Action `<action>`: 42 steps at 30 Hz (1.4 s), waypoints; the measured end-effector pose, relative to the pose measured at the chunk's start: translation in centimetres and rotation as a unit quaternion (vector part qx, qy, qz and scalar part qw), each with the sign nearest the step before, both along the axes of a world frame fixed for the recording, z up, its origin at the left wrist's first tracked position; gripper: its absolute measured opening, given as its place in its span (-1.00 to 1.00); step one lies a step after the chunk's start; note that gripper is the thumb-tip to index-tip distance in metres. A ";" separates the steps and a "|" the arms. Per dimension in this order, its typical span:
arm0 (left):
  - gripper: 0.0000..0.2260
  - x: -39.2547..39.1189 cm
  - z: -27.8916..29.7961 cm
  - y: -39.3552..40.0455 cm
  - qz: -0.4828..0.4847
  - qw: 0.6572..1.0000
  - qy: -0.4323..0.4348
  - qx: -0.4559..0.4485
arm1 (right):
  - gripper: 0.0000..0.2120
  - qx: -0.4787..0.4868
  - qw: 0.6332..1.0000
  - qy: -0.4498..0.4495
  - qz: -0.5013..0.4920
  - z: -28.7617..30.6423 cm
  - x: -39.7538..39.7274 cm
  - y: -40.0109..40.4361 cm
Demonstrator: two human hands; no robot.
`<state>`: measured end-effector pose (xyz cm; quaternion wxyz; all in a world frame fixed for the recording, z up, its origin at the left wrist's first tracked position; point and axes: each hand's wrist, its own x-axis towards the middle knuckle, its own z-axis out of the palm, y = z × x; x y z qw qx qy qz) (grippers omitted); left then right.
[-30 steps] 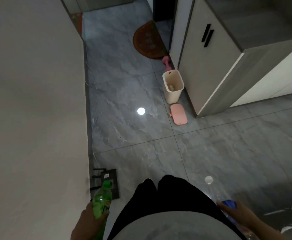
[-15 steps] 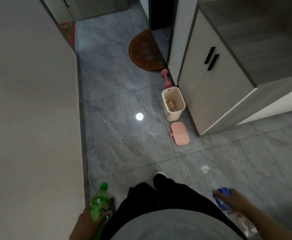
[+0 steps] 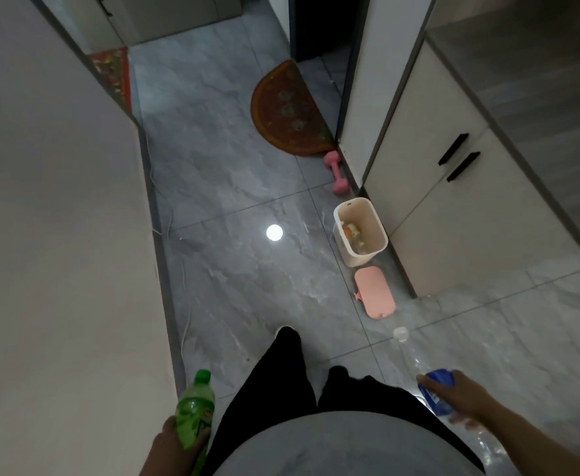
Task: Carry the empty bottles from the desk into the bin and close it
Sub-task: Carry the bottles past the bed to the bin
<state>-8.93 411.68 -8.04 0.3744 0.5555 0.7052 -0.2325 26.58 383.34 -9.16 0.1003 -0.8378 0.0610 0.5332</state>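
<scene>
A green plastic bottle point(image 3: 194, 408) points upward at the lower left, gripped low on its body by my left hand point(image 3: 175, 451). My right hand point(image 3: 460, 396) holds a clear bottle point(image 3: 415, 359) with a blue label and a white cap, at the lower right. Ahead on the floor stands the small cream bin point(image 3: 360, 231), open, with some rubbish inside. Its pink lid point(image 3: 374, 296) lies flat on the tiles just in front of it. Both hands are well short of the bin.
A white cabinet point(image 3: 453, 214) with black handles stands right of the bin. A pink dumbbell point(image 3: 336, 171) and a half-round brown mat point(image 3: 287, 111) lie beyond it. A wall point(image 3: 58, 235) with a thin cable along its base runs down the left. My dark-trousered legs point(image 3: 292, 369) are mid-step.
I have walked forward along the corridor, so the bin and its lid are nearer and lower in view. Both hands still hold their bottles.
</scene>
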 end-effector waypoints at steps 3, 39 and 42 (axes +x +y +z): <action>-0.47 2.6 0.3 6.0 -0.075 0.997 -0.030 0.002 | -0.56 -0.020 1.000 -0.009 -0.004 -0.1 -0.5 1.5; -0.35 45.7 -6.3 40.3 -0.580 0.810 -0.020 -0.080 | -0.45 -0.009 0.954 -0.019 -0.298 -5.3 12.3 25.1; -0.27 51.5 -8.0 40.5 -0.656 0.754 -0.025 -0.017 | -0.42 -0.011 0.935 -0.011 -0.355 -6.8 11.9 27.8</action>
